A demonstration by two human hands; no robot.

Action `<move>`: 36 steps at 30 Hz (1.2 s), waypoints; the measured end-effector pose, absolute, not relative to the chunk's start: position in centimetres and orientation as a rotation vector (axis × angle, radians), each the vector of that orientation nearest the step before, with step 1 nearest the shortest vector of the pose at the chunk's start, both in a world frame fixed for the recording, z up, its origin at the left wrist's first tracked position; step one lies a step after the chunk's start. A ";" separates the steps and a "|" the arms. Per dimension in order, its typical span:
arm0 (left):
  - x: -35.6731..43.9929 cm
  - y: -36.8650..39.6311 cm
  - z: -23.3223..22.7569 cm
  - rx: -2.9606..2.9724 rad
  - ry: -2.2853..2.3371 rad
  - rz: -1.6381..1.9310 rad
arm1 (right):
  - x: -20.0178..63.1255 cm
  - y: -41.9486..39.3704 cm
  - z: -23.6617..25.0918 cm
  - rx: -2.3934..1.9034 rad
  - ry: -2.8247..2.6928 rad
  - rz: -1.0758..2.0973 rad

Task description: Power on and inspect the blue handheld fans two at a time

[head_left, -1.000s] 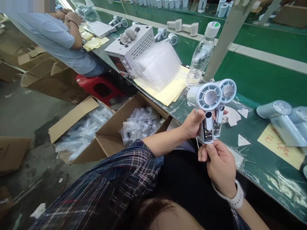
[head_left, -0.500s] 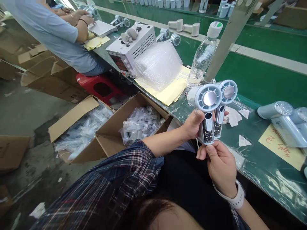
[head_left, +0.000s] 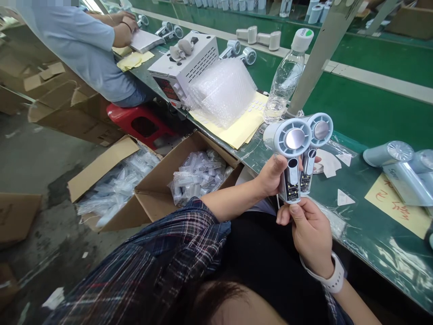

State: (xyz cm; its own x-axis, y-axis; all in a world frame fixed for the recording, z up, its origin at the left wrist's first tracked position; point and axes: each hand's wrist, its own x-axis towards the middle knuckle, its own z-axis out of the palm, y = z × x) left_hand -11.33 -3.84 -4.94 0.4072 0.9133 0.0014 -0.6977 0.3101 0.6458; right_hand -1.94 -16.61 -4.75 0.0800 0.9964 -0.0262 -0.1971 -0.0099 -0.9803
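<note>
Both hands' grip [head_left: 270, 174] clasps two upright fans [head_left: 291, 155] by their handles.

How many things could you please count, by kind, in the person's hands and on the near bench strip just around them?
Handheld fans held in the hands: 2 (left hand, right hand, fans and)
Handheld fans lying on the bench: 2 ()
Water bottles: 1
White power boxes: 1
Total: 6
</note>
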 end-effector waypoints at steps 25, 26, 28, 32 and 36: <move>-11.5 -3.3 -4.4 0.686 0.357 1.055 | -0.3 -15.9 -4.5 -1.260 -1.294 1.070; -11.4 -3.3 -4.4 0.704 0.344 1.059 | -0.4 -15.9 -4.5 -1.273 -1.313 1.039; -11.5 -3.3 -4.2 0.723 0.309 1.076 | -0.3 -16.2 -4.2 -1.269 -1.402 0.953; -12.5 -2.9 -3.5 0.622 0.323 1.190 | 2.3 -15.9 -3.7 -1.287 -1.702 0.710; -14.0 -3.0 -3.4 0.651 0.349 1.144 | 8.3 -11.4 -5.1 -1.745 -1.784 -0.013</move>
State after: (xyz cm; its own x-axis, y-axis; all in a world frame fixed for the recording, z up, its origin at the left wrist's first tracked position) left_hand -13.95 -2.97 -3.39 0.3887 0.9189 0.0670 -0.7246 0.2599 0.6383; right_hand 8.33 -11.41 -5.13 0.0806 0.8959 0.4368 0.9023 0.1207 -0.4138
